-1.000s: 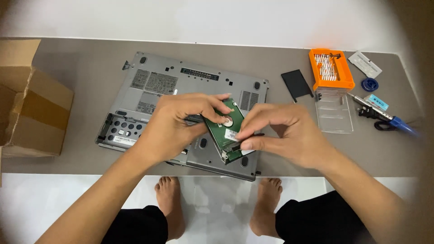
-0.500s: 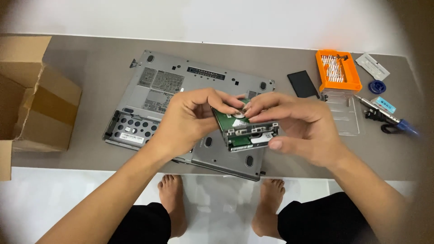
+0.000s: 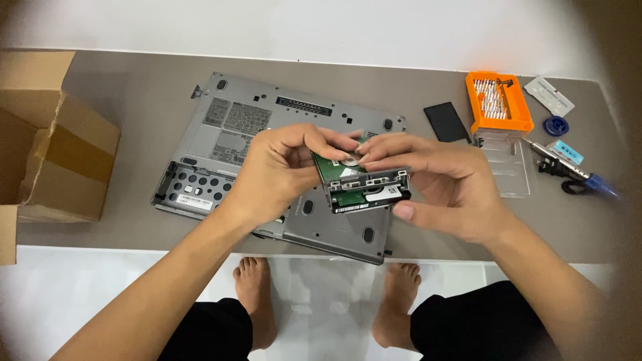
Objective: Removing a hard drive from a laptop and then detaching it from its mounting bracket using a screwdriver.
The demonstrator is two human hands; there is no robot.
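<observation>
While both hands lift the hard drive (image 3: 361,184) above the laptop (image 3: 267,134) | left hand (image 3: 277,170) grip clamped at 9 o'clock, right hand (image 3: 435,187) grip clamped at 3 o'clock | risk: fingertip hold slips, drive drops.

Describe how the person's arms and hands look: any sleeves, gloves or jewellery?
Both forearms are bare to the bottom edge of the picture, with no sleeves showing. The left hand and the right hand wear no gloves. No rings, watch or bracelets can be seen. The fingernails are short and unpainted.
</observation>
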